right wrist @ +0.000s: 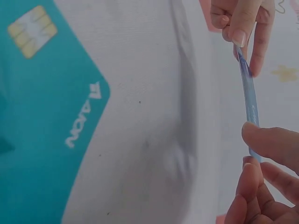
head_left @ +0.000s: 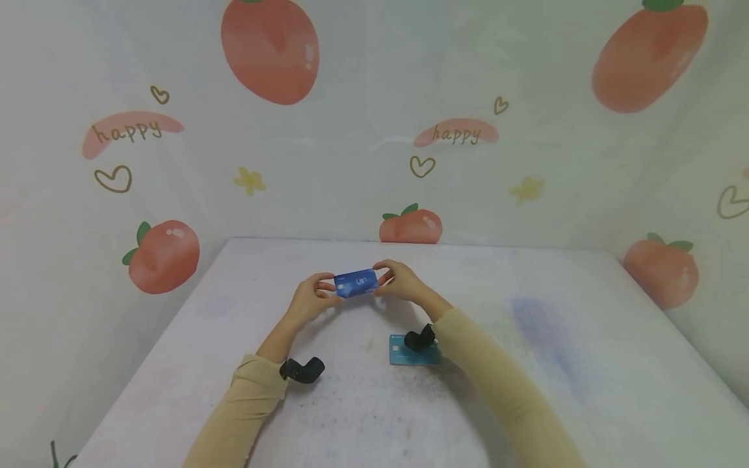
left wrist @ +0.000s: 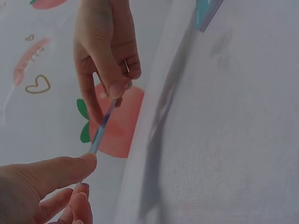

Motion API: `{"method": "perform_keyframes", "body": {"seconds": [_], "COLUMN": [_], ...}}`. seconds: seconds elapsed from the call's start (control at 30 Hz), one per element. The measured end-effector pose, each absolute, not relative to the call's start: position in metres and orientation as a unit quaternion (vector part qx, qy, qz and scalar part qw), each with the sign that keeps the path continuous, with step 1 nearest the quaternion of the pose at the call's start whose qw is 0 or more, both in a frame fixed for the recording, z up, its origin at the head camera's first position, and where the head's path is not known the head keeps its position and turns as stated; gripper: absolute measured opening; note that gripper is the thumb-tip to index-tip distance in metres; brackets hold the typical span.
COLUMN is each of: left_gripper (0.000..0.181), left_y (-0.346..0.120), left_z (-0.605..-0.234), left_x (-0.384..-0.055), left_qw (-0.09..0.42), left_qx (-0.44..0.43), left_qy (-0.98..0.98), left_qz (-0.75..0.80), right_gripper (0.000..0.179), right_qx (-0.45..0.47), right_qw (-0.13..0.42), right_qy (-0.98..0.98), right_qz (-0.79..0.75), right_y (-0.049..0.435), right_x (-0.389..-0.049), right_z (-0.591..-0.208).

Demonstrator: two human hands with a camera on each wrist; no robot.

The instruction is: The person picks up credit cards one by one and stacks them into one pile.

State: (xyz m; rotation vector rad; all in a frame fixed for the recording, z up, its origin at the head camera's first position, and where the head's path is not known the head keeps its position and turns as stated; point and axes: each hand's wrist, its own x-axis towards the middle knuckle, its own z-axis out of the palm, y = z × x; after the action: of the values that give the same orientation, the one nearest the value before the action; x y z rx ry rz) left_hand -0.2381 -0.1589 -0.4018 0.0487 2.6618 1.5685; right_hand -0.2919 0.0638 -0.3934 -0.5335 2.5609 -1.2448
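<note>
A dark blue card (head_left: 356,283) with a pale chip and "VIP" lettering is held up above the table by both hands. My left hand (head_left: 310,299) pinches its left end between thumb and fingers. At the opposite end, my right hand (head_left: 402,282) pinches the card the same way. Both wrist views show the card edge-on, as a thin strip between the thumbs. A teal card (head_left: 400,354) with a chip lies on the table below my right wrist, partly covered by the black wrist camera. From the left wrist, its side (left wrist: 211,16) looks layered, like a stack.
The white table (head_left: 351,416) carries faint stains, among them a bluish smear (head_left: 544,331) on the right. Behind it hangs a white cloth (head_left: 351,162) printed with red fruit, hearts and "happy". A dark thin cord (head_left: 54,454) shows at the lower left.
</note>
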Motion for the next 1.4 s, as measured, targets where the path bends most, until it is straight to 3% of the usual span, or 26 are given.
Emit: {"method": "perform_keyframes", "body": {"seconds": [1.4], "left_gripper": [0.061], "left_y": [-0.136], "left_z": [-0.399], "left_x": [-0.221], "left_qw": [0.040], "left_qx": [0.081], "left_qy": [0.847], "left_qz": [0.525], "right_gripper": [0.056], "right_qx": [-0.247], "right_qw": [0.113], "right_qy": [0.863], "right_qz": [-0.425], "right_y": [0.109], "right_x": [-0.263], "right_z": [-0.393]}}
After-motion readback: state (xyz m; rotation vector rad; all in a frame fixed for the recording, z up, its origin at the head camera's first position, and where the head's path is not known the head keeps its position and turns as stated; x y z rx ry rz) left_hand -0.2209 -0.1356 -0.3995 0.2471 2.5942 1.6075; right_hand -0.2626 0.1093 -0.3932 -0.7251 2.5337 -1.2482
